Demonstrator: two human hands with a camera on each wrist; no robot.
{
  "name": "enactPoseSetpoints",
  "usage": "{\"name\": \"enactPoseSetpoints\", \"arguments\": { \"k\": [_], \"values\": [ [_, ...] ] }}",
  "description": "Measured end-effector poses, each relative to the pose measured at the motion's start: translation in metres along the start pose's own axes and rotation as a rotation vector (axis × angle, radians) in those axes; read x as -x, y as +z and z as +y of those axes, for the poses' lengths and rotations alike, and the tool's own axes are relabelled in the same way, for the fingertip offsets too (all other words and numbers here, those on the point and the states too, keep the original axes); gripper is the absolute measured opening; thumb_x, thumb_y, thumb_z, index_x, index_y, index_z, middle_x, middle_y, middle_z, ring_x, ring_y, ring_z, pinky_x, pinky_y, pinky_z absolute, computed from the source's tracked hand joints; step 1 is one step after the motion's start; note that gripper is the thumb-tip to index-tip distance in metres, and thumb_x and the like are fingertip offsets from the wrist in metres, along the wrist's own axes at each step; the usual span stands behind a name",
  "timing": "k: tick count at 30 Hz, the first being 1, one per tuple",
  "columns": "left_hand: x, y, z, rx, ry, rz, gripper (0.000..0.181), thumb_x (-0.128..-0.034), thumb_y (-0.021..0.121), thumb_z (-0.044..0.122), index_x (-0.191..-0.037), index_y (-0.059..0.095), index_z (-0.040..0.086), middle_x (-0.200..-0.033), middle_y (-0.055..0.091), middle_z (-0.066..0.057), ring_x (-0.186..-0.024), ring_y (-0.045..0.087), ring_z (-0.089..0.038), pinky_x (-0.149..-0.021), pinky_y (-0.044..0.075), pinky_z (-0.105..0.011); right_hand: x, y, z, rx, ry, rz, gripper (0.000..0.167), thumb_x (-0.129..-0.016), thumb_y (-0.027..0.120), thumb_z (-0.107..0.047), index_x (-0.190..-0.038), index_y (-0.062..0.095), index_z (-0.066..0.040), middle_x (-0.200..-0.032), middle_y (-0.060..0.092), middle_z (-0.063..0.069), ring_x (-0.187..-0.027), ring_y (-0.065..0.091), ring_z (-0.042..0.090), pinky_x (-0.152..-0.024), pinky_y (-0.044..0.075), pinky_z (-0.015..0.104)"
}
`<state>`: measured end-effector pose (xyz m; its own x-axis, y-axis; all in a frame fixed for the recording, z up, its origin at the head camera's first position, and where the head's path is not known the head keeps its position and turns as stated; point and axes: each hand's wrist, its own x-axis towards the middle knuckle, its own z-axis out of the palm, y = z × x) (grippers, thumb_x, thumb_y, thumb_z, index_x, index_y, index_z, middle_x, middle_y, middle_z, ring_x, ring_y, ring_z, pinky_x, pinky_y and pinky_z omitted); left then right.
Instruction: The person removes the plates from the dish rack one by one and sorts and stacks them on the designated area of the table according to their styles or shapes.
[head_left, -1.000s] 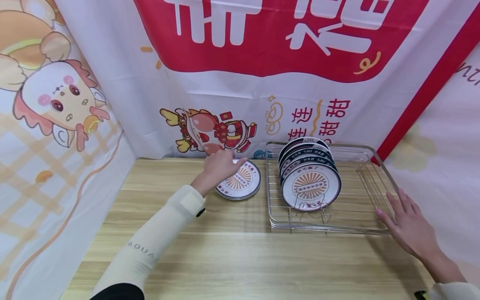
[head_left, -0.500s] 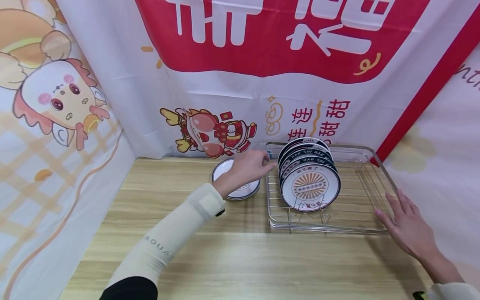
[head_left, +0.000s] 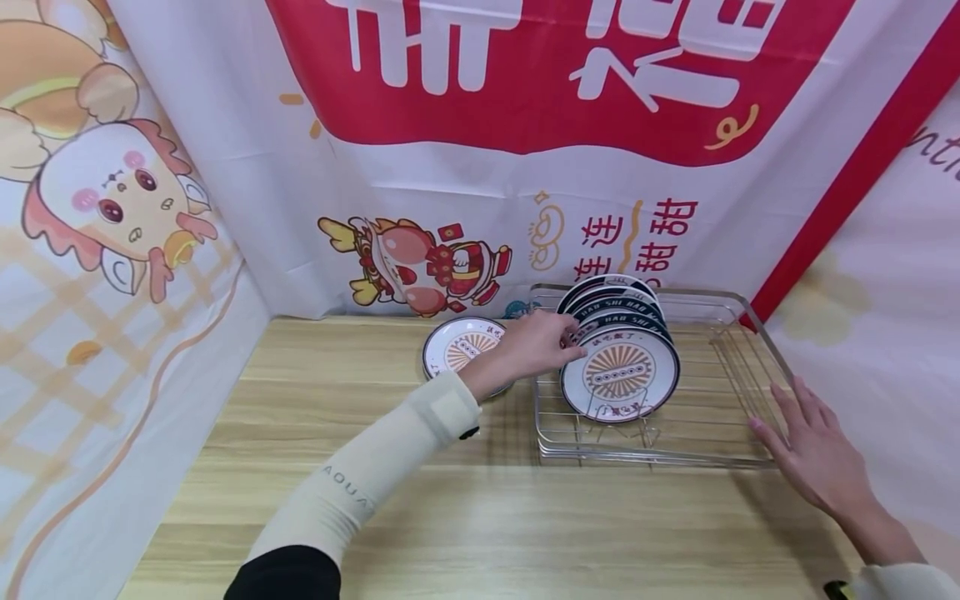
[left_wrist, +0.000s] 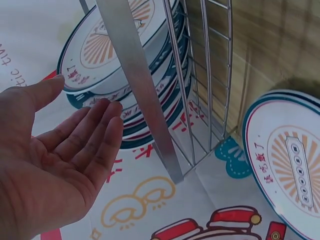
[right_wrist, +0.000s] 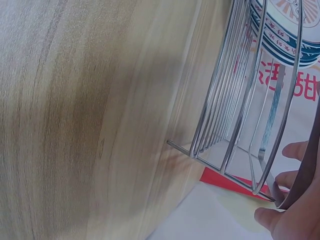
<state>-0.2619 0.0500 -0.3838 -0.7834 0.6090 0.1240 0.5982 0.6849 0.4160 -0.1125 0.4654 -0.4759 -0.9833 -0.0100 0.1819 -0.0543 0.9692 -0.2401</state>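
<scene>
The left hand (head_left: pixel 536 343) has moved off the flat plates (head_left: pixel 459 343), which lie near the table's (head_left: pixel 675 533) far edge, and has come to the left side of the standing plates (head_left: pixel 621 373) in the rack (head_left: pixel 720 461). Its thumb and fingers are apart and clamped on nothing, the thumb beside the front plate's rim; whether they touch cannot be told. The work now appears to concern the racked row rather than the flat plates. The right hand (head_left: pixel 821 450) has stayed at the rack's right edge, fingers spread loosely. The standing plates lean one behind another toward the rack's left edge. Writing: "SHI" in pale capitals on dark plate bands; "连连" and "甜甜" in red on the cloth (head_left: pixel 450 183); letters resembling "AQUA" on the left sleeve (head_left: pixel 382 475).
</scene>
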Motion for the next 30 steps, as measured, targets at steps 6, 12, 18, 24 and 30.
{"name": "enactPoseSetpoints", "arguments": {
  "k": [6,12,18,24,30],
  "values": [
    [-0.008,0.011,0.006,0.033,0.016,-0.040,0.029,-0.1019,0.073,0.035,-0.120,0.076,0.013,-0.094,0.076,0.002,-0.077,0.066,-0.009,-0.067,0.049,-0.024,0.001,0.001,0.001,-0.002,0.001,0.006,0.075,-0.110,0.052,-0.045,-0.163,0.028,0.002,-0.173,0.007,0.030,-0.149,0.019,0.063,-0.089,0.034,0.087],
    [-0.017,0.020,0.006,0.074,0.010,-0.074,0.023,-0.1032,0.071,0.033,-0.092,0.068,0.014,-0.070,0.059,0.005,-0.059,0.051,-0.008,-0.056,0.038,-0.022,0.001,0.001,0.001,-0.006,0.004,0.005,0.075,-0.110,0.052,-0.045,-0.164,0.026,0.001,-0.174,0.005,0.028,-0.150,0.018,0.061,-0.087,0.035,0.087],
    [-0.021,0.028,0.005,0.087,-0.025,-0.101,0.025,-0.1039,0.070,0.032,-0.088,0.064,0.014,-0.076,0.060,0.003,-0.067,0.054,-0.011,-0.064,0.044,-0.026,0.000,0.002,0.001,-0.007,0.004,0.004,0.076,-0.109,0.052,-0.045,-0.164,0.026,0.001,-0.175,0.003,0.027,-0.148,0.020,0.063,-0.085,0.035,0.088],
    [-0.021,0.033,0.005,0.067,-0.037,-0.124,0.023,-0.1063,0.067,0.033,-0.099,0.068,0.011,-0.087,0.064,-0.001,-0.075,0.058,-0.014,-0.066,0.046,-0.026,0.002,0.002,0.001,-0.009,0.004,0.009,0.075,-0.109,0.053,-0.044,-0.163,0.027,0.002,-0.174,0.004,0.028,-0.146,0.023,0.064,-0.087,0.035,0.087],
    [-0.021,0.038,0.003,0.047,-0.015,-0.082,0.021,-0.1064,0.066,0.030,-0.108,0.074,0.010,-0.094,0.070,-0.001,-0.073,0.062,-0.011,-0.065,0.047,-0.022,0.000,0.002,0.001,-0.006,-0.002,0.022,0.074,-0.109,0.053,-0.044,-0.163,0.028,0.001,-0.174,0.006,0.028,-0.143,0.025,0.065,-0.085,0.036,0.088]
  ]
}}
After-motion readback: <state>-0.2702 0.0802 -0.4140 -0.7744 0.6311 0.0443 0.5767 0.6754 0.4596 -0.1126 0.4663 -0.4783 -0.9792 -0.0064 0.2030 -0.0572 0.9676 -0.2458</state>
